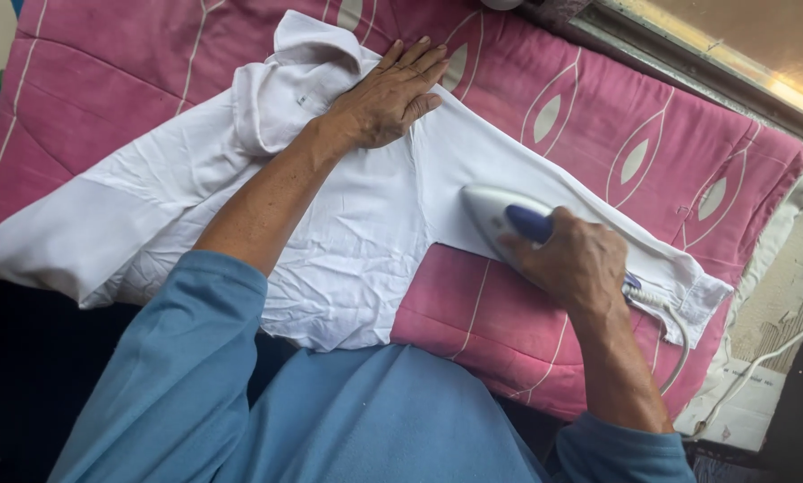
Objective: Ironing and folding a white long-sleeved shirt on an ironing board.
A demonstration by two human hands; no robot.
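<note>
A white shirt (348,224) lies spread and creased across a pink quilted pad (598,116). My left hand (390,94) rests flat on the shirt near its collar, fingers together and stretched out. My right hand (569,259) is closed around the blue handle of a white electric iron (495,210). The iron sits on the shirt's sleeve, its tip pointing toward the shirt's body. The sleeve runs out to the right, ending in a cuff (701,295).
The iron's white cord (679,344) loops off the pad's right edge and trails to the right. A metal-edged ledge (714,58) runs along the top right. My blue sleeves fill the lower part of the view.
</note>
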